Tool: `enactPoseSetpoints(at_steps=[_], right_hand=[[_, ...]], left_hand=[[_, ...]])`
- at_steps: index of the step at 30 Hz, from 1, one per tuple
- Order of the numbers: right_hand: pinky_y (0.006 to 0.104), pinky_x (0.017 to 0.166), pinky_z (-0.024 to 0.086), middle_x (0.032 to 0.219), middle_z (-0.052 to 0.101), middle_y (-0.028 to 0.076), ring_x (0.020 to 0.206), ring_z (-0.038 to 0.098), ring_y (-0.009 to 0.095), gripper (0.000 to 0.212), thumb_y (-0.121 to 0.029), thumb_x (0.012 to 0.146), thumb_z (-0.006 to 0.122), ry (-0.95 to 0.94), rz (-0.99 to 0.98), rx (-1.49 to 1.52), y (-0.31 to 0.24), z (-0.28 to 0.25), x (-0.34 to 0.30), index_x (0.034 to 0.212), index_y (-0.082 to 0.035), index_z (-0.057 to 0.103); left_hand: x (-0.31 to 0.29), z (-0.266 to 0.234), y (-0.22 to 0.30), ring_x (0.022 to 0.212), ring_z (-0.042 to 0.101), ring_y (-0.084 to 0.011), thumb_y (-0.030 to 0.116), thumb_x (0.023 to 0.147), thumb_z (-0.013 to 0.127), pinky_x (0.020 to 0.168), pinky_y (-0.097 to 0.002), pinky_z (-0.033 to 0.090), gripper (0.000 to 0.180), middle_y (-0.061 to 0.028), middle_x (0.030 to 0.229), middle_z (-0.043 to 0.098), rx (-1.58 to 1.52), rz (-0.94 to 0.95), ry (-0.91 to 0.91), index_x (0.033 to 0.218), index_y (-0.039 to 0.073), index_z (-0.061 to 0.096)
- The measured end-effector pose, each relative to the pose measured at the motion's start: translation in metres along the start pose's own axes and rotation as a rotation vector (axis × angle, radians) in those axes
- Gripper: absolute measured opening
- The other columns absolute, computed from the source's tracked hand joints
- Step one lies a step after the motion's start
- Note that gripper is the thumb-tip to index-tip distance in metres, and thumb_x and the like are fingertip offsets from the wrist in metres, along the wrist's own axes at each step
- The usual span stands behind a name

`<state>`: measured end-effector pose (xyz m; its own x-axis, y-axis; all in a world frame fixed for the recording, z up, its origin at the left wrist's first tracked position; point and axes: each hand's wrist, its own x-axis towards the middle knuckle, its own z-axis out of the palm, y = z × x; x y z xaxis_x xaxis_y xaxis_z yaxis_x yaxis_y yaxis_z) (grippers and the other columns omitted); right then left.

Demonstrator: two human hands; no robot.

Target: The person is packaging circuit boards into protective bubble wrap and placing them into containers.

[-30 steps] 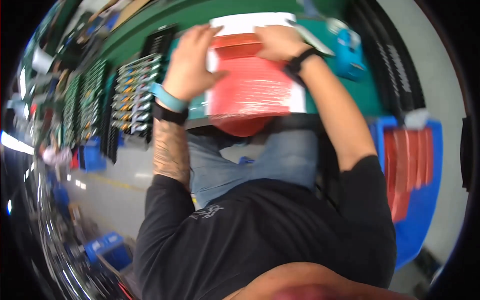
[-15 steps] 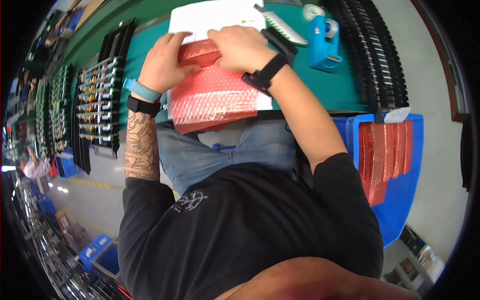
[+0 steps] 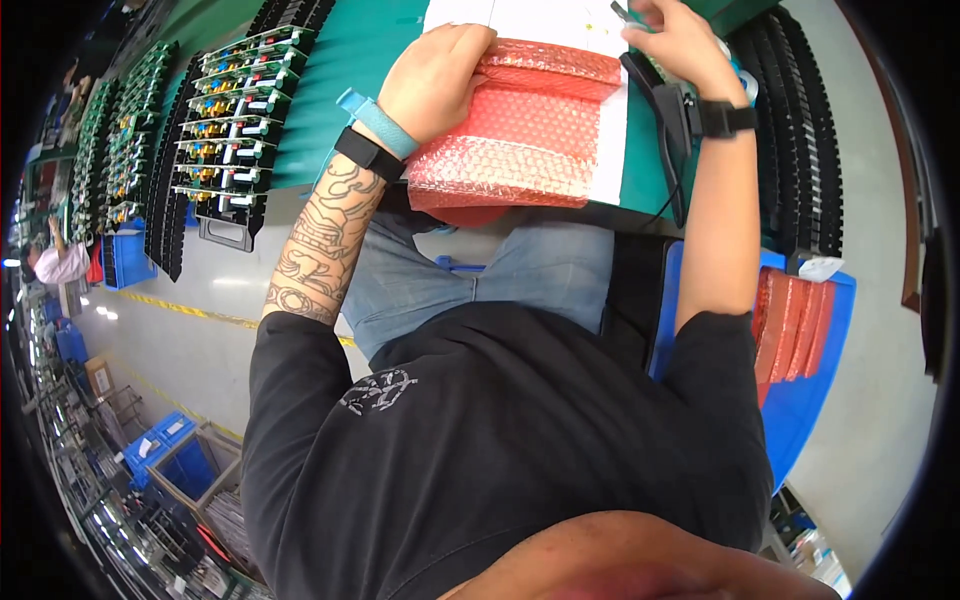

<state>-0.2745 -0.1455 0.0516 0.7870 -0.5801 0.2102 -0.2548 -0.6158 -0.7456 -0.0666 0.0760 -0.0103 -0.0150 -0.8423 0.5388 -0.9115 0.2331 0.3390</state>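
A red bubble-wrap bag lies on white paper at the green table's near edge, its far part folded over into a thick flap. My left hand closes around the left end of that fold, thumb tucked low against it. Up and to the right, my right hand is off the bag, above the table's far right part. Its fingertips are smeared by motion, so I cannot make out whether they hold anything. The blue tape dispenser is mostly hidden behind that hand and wrist.
Black slotted racks stand along the right side. On the left, a rack holds several green circuit boards. A blue bin with red bubble-wrap bags sits low at my right. One long black item lies beside my right wrist.
My right hand has let go of the bag and moved right and away from it. The left hand stays on the fold's left end. The whole view has shifted.
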Motion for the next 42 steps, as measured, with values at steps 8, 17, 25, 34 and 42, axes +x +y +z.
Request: enactPoseSetpoints(at_steps=[8, 17, 25, 34, 42], right_hand=[[0.0446, 0.077, 0.051, 0.091, 0.064, 0.018, 0.089, 0.064, 0.035, 0.044, -0.034, 0.079, 0.083, -0.146, 0.003, -0.681, 0.143, -0.022, 0.04, 0.097, -0.001, 0.061], [0.0339, 0.072, 0.053, 0.093, 0.07, 0.007, 0.08, 0.064, 0.017, 0.037, -0.032, 0.097, 0.07, 0.112, 0.115, 0.01, 0.207, -0.05, 0.064, 0.115, 0.0, 0.069], [0.025, 0.071, 0.058, 0.123, 0.071, 0.014, 0.085, 0.07, 0.015, 0.044, -0.034, 0.107, 0.053, 0.101, 0.647, 1.304, 0.145, -0.146, 0.042, 0.136, -0.001, 0.059], [0.0319, 0.075, 0.059, 0.108, 0.072, 0.01, 0.081, 0.069, 0.018, 0.04, -0.012, 0.102, 0.06, -0.437, 0.1, -0.428, -0.114, -0.07, -0.101, 0.142, -0.008, 0.058], [0.044, 0.076, 0.057, 0.099, 0.07, 0.023, 0.089, 0.07, 0.036, 0.031, -0.016, 0.095, 0.057, -0.618, -0.414, -0.461, -0.098, 0.029, -0.055, 0.121, -0.002, 0.066]], left_hand=[[0.002, -0.007, -0.001, 0.096, 0.063, -0.0372, 0.002, 0.077, 0.064, 0.084, -0.0461, 0.053, 0.028, -0.0135, 0.108, 0.064, 0.238, 0.179, -0.012, 0.105, 0.007, 0.062], [-0.019, -0.001, 0.002, 0.104, 0.063, -0.027, 0.019, 0.084, 0.063, 0.095, -0.0602, 0.049, 0.012, -0.0077, 0.097, 0.06, 0.325, 0.241, 0.089, 0.094, 0.017, 0.069], [-0.006, -0.04, -0.006, 0.116, 0.063, -0.0319, 0.013, 0.071, 0.073, 0.093, -0.0469, 0.054, 0.047, -0.0087, 0.125, 0.066, 0.21, 0.208, -0.21, 0.118, 0.018, 0.073], [0.03, -0.063, 0.007, 0.125, 0.05, -0.0355, 0.009, 0.062, 0.073, 0.098, -0.0457, 0.046, 0.067, -0.0135, 0.143, 0.049, 0.208, 0.285, -0.499, 0.127, 0.013, 0.059], [0.028, -0.051, 0.001, 0.121, 0.057, -0.0337, 0.008, 0.057, 0.088, 0.095, -0.0459, 0.049, 0.07, -0.0085, 0.143, 0.055, 0.265, 0.357, -0.473, 0.123, 0.011, 0.064]])
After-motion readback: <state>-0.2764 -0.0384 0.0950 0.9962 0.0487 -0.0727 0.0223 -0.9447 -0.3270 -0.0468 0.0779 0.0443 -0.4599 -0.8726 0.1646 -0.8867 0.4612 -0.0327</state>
